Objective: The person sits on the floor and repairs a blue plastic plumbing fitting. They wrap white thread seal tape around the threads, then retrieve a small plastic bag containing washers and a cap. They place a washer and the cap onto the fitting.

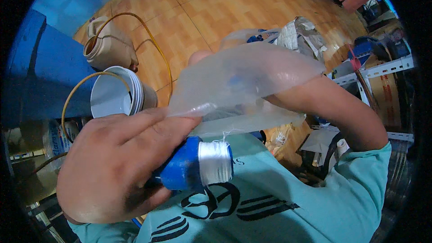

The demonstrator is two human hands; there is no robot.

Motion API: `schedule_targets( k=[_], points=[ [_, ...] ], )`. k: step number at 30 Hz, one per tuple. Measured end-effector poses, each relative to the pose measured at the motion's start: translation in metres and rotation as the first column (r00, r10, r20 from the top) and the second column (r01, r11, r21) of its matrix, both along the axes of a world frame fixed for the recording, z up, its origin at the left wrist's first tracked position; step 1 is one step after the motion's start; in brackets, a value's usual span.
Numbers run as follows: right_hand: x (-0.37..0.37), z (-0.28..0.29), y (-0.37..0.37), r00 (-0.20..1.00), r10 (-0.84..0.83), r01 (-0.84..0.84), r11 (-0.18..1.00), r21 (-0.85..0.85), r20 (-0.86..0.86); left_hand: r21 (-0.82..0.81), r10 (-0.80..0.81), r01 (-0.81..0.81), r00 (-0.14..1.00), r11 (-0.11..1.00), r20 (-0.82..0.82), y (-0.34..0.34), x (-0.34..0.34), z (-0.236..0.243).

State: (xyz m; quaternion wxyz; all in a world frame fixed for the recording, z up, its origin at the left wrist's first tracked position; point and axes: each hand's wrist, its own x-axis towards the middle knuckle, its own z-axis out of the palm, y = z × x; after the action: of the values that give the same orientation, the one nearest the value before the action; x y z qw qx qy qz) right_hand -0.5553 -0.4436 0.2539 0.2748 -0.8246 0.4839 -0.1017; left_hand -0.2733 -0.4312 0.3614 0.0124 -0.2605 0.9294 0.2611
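Observation:
Fingers of my left hand are closed on the near edge of a cloudy, see-through plastic bag. A blue spool holder, wound with white thread at its end, juts out between the fingers and thumb of that same hand. Some loose strands stand up from the thread. My right forearm reaches across from the right, its far part covered by the plastic. Through the bag my right hand is only a blur, and its fingers cannot be made out. A faint blue patch also shows through the plastic.
At the left stand a white bucket and a beige jerrycan, with a yellow-brown hose looping over them. Crumpled sacking lies on the tiled floor. A white metal rack holding boxes stands at the right.

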Motion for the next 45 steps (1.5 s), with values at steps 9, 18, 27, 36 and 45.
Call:
schedule_targets(
  k=[9, 18, 27, 36, 45],
  points=[
    [-0.007, 0.028, 0.031, 0.993, -0.056, 0.026, 0.963, -0.269, -0.103, -0.016, -0.064, 0.066, 0.995, 0.998, 0.072, 0.009, -0.004, 0.010],
    [-0.027, 0.111, 0.052, 0.969, 0.111, -0.030, 0.939, -0.342, 0.219, 0.033, -0.085, 0.081, 0.982, 0.996, 0.170, 0.016, 0.013, 0.019],
    [-0.056, 0.107, 0.045, 0.940, -0.302, 0.339, 0.776, -0.531, 0.159, 0.089, -0.232, 0.226, 0.971, 0.970, 0.062, 0.003, 0.020, 0.007],
    [-0.045, 0.061, 0.017, 0.987, -0.150, 0.129, 0.949, -0.289, -0.054, 0.129, -0.260, 0.250, 0.963, 0.960, 0.068, 0.000, 0.012, 0.002],
    [-0.077, 0.096, 0.027, 0.858, -0.261, 0.328, 0.941, -0.080, 0.442, 0.084, -0.315, 0.311, 0.949, 0.947, 0.032, -0.007, 0.005, 0.009]
  ],
)
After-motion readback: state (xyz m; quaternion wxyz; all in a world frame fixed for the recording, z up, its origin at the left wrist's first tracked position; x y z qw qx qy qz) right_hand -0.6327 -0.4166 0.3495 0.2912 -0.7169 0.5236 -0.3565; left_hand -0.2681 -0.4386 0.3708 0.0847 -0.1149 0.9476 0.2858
